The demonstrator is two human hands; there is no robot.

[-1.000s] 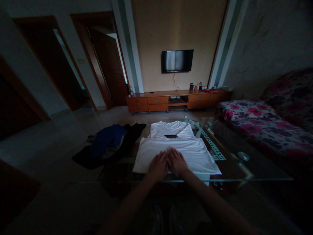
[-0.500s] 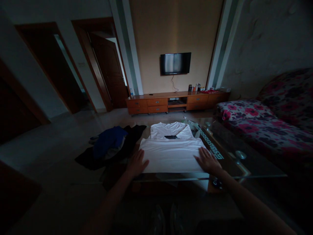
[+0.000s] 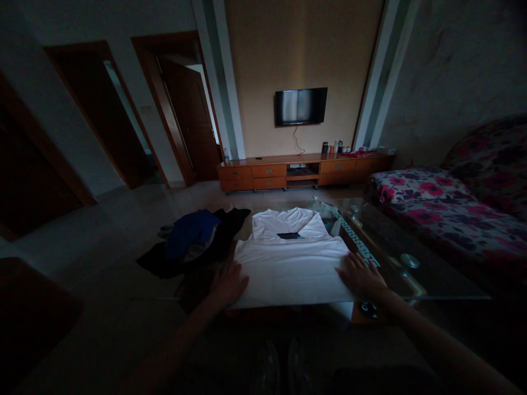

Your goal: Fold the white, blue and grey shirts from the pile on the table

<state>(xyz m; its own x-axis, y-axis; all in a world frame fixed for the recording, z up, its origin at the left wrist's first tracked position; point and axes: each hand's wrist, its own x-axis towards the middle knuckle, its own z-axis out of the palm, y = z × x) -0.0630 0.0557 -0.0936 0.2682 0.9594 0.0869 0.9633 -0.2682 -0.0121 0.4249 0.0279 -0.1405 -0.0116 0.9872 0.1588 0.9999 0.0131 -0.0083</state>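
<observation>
Surface: glass-topped coffee table (image 3: 395, 274), dim room.
Shirt: folded white cotton T-shirt (image 3: 292, 263), table centre; dark neck label unreadable.
Left hand (image 3: 226, 282): flat, shirt's 8 o'clock edge.
Right hand (image 3: 360, 274): flat, 4 o'clock edge.
Pile: blue-and-black clothes heap (image 3: 193, 238), 10 o'clock.

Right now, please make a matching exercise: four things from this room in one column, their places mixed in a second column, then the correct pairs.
Things:
1. white shirt
2. dark clothes pile
3. television
4. left hand

Places:
A. on the far wall
B. at the shirt's left edge
C. flat on the glass table
D. left of the shirt

Pairs: 1-C, 2-D, 3-A, 4-B
</observation>
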